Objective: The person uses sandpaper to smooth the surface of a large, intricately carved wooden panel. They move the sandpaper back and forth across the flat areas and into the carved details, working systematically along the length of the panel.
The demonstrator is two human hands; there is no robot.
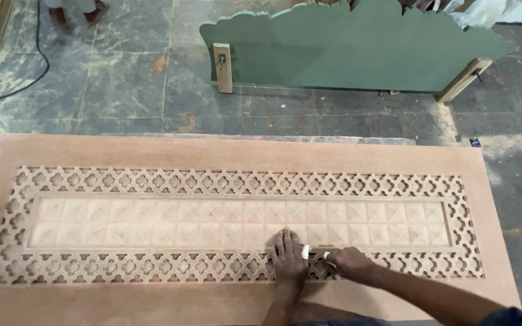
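Observation:
A long carved wooden panel (92,151) lies flat before me, with a cut-out lattice border and a middle field of small raised pyramids. My left hand (287,258) rests palm down on the lower lattice strip, fingers spread toward the pyramid field, with a white wrap on the thumb. Just to its right, my right hand (347,263) presses on the same strip with curled fingers and a white wrap on one fingertip. What it grips, if anything, is hidden.
A green scalloped board (357,48) on wooden feet stands on the stone floor (122,84) beyond the panel. A black cable (31,72) curves at the far left. Another person's feet (77,12) show at the top left.

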